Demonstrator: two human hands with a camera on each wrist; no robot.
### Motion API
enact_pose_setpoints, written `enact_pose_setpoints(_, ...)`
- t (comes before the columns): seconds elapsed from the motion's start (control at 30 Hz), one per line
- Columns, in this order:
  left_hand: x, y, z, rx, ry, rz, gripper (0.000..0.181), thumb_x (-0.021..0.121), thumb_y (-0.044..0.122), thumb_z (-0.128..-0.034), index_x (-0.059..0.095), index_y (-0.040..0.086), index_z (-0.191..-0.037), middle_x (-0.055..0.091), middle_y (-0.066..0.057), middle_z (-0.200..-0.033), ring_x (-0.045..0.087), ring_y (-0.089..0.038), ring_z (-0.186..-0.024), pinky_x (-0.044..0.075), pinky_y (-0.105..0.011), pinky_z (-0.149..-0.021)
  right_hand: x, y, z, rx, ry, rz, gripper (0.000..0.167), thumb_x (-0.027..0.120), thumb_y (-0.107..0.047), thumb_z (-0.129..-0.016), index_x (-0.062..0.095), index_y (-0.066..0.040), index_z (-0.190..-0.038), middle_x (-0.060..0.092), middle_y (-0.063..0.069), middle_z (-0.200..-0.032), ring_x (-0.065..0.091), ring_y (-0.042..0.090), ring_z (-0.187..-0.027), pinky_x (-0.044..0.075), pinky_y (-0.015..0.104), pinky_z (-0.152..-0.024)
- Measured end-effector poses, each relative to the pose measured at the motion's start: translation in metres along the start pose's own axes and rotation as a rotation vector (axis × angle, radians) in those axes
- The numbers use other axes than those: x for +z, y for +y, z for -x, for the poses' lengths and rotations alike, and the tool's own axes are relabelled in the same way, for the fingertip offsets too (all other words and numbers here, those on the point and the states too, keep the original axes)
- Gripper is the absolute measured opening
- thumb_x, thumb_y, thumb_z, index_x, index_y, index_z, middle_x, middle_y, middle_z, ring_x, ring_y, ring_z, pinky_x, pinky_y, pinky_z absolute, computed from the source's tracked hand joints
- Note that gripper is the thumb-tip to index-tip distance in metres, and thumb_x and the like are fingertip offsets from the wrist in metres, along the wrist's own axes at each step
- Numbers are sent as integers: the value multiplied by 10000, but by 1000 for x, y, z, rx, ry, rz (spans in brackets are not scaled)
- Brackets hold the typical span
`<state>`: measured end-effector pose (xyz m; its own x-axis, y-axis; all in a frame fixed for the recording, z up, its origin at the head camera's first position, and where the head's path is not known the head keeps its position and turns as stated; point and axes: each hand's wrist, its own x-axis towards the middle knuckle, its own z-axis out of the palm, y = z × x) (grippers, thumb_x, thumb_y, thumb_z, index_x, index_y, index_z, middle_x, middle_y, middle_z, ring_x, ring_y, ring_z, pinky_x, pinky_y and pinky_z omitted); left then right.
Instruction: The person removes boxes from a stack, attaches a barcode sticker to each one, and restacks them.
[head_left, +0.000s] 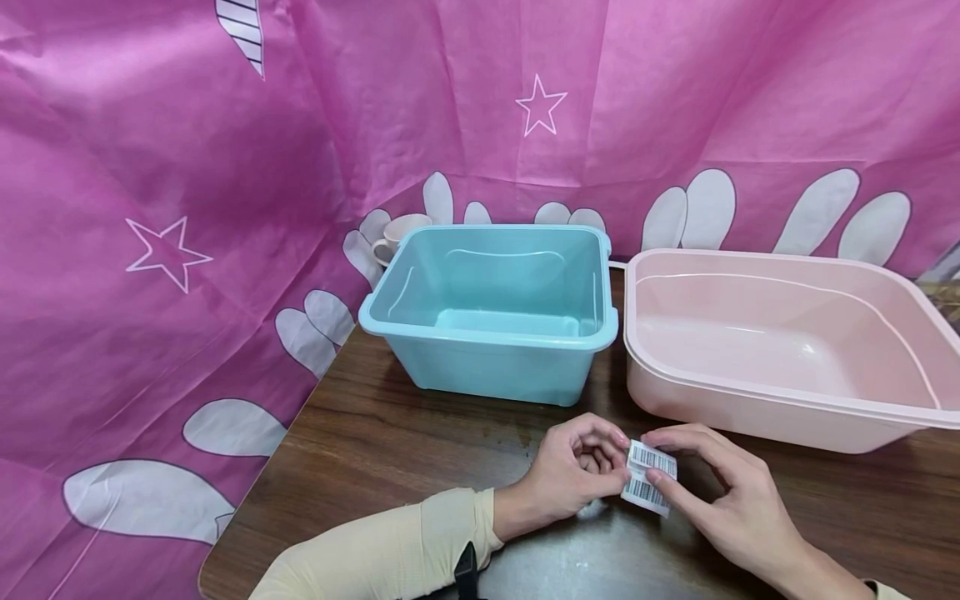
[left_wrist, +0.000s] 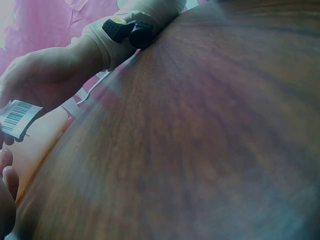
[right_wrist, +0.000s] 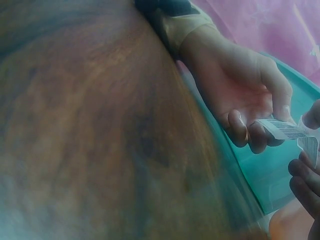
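Hands (head_left: pixel 557 477) (head_left: pixel 742 504), two, pinch one barcoded paper (head_left: pixel 643 485) near two tubs (head_left: pixel 491 362) (head_left: pixel 757 414), blue and pink.

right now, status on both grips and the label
Left grip, right grip: both pinching barcode label. Label bent. Blue bin, pink bin beyond, not blocking.

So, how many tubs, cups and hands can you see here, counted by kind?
Tubs: 2, the blue tub and the pink tub
Cups: 1, the pale cup behind the blue tub
Hands: 2, the left hand and the right hand, both holding white barcoded paper
Total: 5
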<state>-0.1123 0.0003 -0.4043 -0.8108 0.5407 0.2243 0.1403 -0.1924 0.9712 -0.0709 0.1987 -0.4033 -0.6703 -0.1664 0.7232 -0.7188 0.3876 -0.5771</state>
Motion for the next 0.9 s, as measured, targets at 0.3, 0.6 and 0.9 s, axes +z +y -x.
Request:
enact_pose_setpoints(0.3, 0, 0, 0, -5, 11, 0, 265, 629, -193, -784, 591, -129, -1039, 646, -165, -792, 526, 54, -669, 415, -82, -591, 0, -1, -1, 17, 8, -19, 513, 803, 232, -591, 706, 19, -1047, 721, 74, -1054, 663, 60, -1037, 479, 111, -956)
enact_pose_setpoints(0.6, 0, -1, -1, -2, -6, -17, 248, 622, -165, -808, 592, -137, -1053, 577, -410, -871, 509, 70, -677, 404, -79, -597, 1, -1, 0, 46, 24, -45, 515, 765, 276, -608, 698, 41, -1061, 717, 70, -1017, 670, 81, -942, 500, 106, -903)
enact_pose_setpoints(0.9, 0, -1, 0, -6, -17, -16, 251, 621, -165, -810, 594, -141, -1058, 571, -422, -882, 506, 74, -682, 400, -75, -602, 1, -1, 0, 52, 38, -38, 498, 759, 280, -614, 707, 34, -1044, 728, 55, -967, 678, 57, -950, 502, 100, -918)
